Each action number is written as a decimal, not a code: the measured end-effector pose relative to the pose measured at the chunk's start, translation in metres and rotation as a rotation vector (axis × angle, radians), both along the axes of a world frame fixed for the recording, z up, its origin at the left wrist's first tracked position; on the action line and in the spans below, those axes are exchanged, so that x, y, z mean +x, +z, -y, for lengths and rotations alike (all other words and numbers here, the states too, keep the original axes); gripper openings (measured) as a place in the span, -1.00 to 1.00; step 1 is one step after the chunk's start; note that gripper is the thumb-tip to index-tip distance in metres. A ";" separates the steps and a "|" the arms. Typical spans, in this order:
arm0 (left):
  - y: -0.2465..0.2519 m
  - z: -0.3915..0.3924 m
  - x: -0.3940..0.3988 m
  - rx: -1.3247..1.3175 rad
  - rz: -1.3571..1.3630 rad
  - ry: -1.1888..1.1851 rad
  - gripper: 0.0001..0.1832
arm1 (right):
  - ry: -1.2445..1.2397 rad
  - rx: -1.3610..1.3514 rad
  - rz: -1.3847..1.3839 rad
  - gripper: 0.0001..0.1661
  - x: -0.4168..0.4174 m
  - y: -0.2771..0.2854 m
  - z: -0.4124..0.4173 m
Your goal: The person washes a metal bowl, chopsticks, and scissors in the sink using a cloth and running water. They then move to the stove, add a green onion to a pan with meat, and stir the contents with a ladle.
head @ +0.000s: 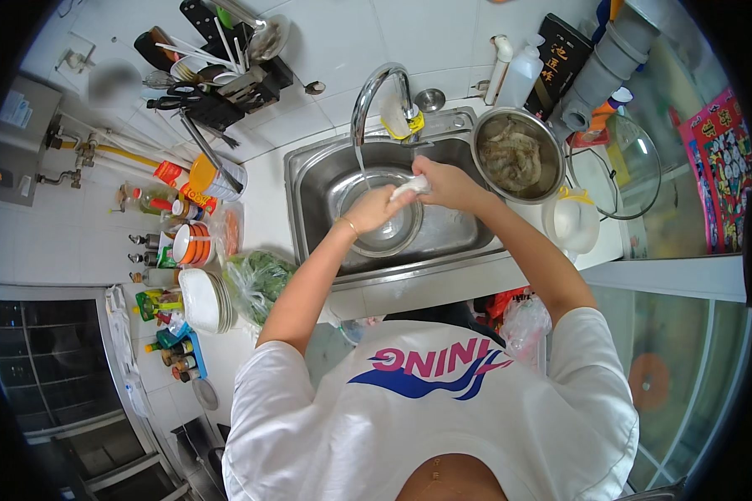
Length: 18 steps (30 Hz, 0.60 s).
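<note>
Between both hands, over the sink point(464, 235), a wet whitish cloth point(412, 186) is held, bunched or twisted. My left hand point(376, 210) grips its near left end, and my right hand point(442, 183) grips the other end, a little higher in the picture. Beneath them a round metal bowl point(385, 247) sits in the basin. A thin stream of water runs from the chrome faucet point(376, 78) into the bowl, left of my hands. On the right edge of the sink stands a steel pot point(559, 156) with raw shrimp point(511, 156) inside.
A bag of leafy greens point(260, 278), stacked plates point(203, 300) and orange bowls point(193, 244) stand on the left. A knife and utensil rack point(250, 87) hangs upper left. A soap bottle point(520, 75), glass lid point(642, 166) and white plastic container point(570, 225) are on the right.
</note>
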State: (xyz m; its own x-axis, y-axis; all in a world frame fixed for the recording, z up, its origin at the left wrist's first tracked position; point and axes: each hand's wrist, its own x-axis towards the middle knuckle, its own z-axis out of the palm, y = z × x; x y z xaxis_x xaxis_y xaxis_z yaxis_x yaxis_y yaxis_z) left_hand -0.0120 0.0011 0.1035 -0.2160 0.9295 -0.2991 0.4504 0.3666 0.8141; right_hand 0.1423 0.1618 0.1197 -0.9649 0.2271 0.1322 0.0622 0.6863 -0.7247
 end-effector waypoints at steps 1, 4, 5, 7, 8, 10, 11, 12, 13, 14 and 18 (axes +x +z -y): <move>0.003 -0.001 -0.004 0.031 -0.107 0.013 -0.54 | 0.026 -0.198 0.072 -0.72 0.006 0.002 -0.006; 0.012 0.005 -0.002 0.102 -0.079 0.062 -0.58 | 0.073 -0.905 0.046 -0.72 0.019 -0.007 -0.009; 0.015 0.007 0.002 0.154 -0.063 0.077 -0.60 | 0.073 -0.930 0.065 -0.74 0.022 -0.009 -0.011; 0.019 0.011 0.012 0.289 -0.090 0.122 -0.69 | 0.082 -0.983 0.106 -0.76 0.025 -0.003 -0.010; 0.022 0.013 0.018 0.356 -0.103 0.145 -0.73 | 0.078 -1.071 0.082 -0.77 0.027 -0.002 -0.008; 0.031 0.017 0.027 0.475 -0.146 0.171 -0.73 | 0.066 -1.246 0.026 -0.79 0.032 -0.001 -0.004; 0.033 0.018 0.030 0.534 -0.168 0.185 -0.71 | 0.083 -1.332 -0.018 -0.82 0.033 -0.002 -0.003; 0.033 0.018 0.032 0.569 -0.161 0.184 -0.71 | 0.102 -1.418 -0.061 -0.85 0.033 -0.006 -0.001; 0.032 0.019 0.033 0.604 -0.154 0.184 -0.69 | 0.120 -1.504 -0.105 -0.87 0.033 -0.009 0.001; 0.031 0.020 0.035 0.638 -0.148 0.184 -0.68 | 0.057 -1.499 -0.154 -0.89 0.032 -0.012 0.002; 0.029 0.019 0.043 0.731 -0.086 0.270 -0.67 | -0.208 -1.519 -0.289 -0.92 0.019 -0.012 0.011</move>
State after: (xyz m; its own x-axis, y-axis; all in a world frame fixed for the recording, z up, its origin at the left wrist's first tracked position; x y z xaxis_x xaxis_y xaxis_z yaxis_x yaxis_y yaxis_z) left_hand 0.0307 -0.0181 0.1324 -0.4568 0.7961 0.3970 0.4946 -0.1437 0.8572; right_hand 0.1617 0.1504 0.1079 -0.8839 0.4363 -0.1683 -0.1988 -0.6763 -0.7092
